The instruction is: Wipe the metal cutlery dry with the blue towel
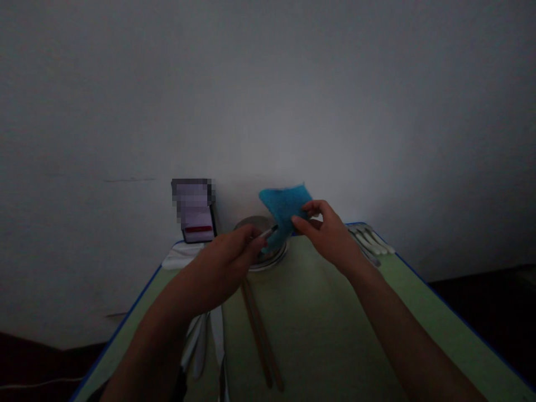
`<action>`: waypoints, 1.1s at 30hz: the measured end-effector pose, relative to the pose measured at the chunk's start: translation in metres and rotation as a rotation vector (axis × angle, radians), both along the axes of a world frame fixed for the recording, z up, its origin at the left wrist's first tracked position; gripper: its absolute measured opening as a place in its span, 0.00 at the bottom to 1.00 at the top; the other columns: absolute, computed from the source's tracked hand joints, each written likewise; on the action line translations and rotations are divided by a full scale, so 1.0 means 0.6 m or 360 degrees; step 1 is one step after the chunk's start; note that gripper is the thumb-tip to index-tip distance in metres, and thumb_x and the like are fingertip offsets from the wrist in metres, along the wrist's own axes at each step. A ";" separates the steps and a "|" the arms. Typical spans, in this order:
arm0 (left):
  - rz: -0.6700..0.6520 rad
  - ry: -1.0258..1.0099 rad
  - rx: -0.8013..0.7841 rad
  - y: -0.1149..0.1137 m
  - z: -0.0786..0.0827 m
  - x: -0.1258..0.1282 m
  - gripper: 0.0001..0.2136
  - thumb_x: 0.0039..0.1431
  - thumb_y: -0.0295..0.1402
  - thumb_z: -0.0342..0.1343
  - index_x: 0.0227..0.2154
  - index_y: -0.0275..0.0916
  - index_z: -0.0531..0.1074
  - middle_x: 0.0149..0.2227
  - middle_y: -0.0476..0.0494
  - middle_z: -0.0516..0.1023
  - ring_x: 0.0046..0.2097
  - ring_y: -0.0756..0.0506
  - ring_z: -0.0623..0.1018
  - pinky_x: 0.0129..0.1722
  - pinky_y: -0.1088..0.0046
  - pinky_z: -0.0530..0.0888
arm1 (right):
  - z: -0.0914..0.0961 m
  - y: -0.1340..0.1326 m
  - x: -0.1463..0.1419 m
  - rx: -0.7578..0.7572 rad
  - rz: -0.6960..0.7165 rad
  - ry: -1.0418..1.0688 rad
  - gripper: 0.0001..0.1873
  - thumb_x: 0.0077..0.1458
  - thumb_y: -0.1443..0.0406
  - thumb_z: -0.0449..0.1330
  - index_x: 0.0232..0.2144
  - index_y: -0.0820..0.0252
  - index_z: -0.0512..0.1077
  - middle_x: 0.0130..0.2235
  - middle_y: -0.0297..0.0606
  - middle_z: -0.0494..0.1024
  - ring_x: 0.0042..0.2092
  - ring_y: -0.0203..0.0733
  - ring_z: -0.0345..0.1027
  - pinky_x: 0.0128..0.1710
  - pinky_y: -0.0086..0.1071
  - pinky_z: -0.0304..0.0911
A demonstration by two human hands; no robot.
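Observation:
My right hand (324, 229) pinches a bright blue cloth (285, 206) and holds it up above the far end of the green table (318, 329). My left hand (234, 251) is closed round a thin metal utensil (268, 231) whose tip meets the cloth's lower edge; I cannot tell what kind of utensil it is. Both hands hover over a round metal bowl (268, 258) near the wall. A pair of wooden chopsticks (262, 338) lies on the table below my left hand.
Several pale-handled utensils (371, 240) lie at the far right of the table. More cutlery (201, 343) lies under my left forearm. A small stand-up card (196, 215) leans on the wall beside a white folded cloth (178, 258). The table has a blue edge.

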State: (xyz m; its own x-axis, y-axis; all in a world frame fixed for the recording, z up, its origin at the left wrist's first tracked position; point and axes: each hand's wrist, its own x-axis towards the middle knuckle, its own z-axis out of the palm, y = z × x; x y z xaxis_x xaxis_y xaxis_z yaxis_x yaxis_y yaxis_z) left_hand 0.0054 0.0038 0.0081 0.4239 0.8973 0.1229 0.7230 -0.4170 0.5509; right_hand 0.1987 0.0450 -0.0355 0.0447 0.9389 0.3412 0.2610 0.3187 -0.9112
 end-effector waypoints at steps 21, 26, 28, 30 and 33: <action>-0.0200 0.0125 -0.0064 -0.001 -0.011 -0.006 0.11 0.61 0.37 0.43 0.39 0.39 0.67 0.37 0.44 0.73 0.37 0.45 0.72 0.36 0.68 0.68 | 0.003 0.005 -0.010 -0.0293 0.0332 0.0828 0.15 0.47 0.58 0.61 0.36 0.62 0.70 0.37 0.40 0.79 0.36 0.42 0.74 0.38 0.40 0.70; -0.0181 0.0164 0.0051 0.003 -0.021 -0.010 0.11 0.61 0.36 0.44 0.42 0.38 0.66 0.45 0.39 0.70 0.47 0.42 0.70 0.47 0.63 0.67 | 0.009 0.004 -0.005 -0.0240 0.0237 0.0610 0.15 0.46 0.58 0.61 0.34 0.62 0.70 0.35 0.39 0.78 0.34 0.42 0.73 0.36 0.40 0.71; -0.0153 0.0189 0.0109 0.002 -0.022 -0.011 0.12 0.60 0.36 0.45 0.43 0.37 0.65 0.48 0.38 0.68 0.50 0.41 0.68 0.50 0.61 0.65 | 0.012 0.003 -0.001 -0.0203 0.0218 0.0510 0.15 0.47 0.57 0.61 0.34 0.62 0.70 0.35 0.40 0.78 0.34 0.43 0.73 0.36 0.40 0.71; -0.0089 0.0216 0.0153 0.001 -0.023 -0.014 0.13 0.60 0.37 0.45 0.45 0.36 0.65 0.51 0.35 0.66 0.53 0.39 0.66 0.53 0.58 0.63 | 0.014 0.002 0.003 -0.0173 0.0191 0.0408 0.16 0.47 0.56 0.60 0.34 0.62 0.70 0.35 0.40 0.77 0.35 0.44 0.72 0.36 0.40 0.70; 0.0010 0.0246 0.0166 0.002 -0.026 -0.022 0.16 0.59 0.37 0.46 0.48 0.36 0.63 0.53 0.34 0.64 0.55 0.38 0.64 0.54 0.55 0.62 | 0.017 0.000 0.006 -0.0160 0.0158 0.0320 0.16 0.47 0.56 0.60 0.34 0.63 0.70 0.34 0.40 0.77 0.34 0.44 0.72 0.36 0.41 0.70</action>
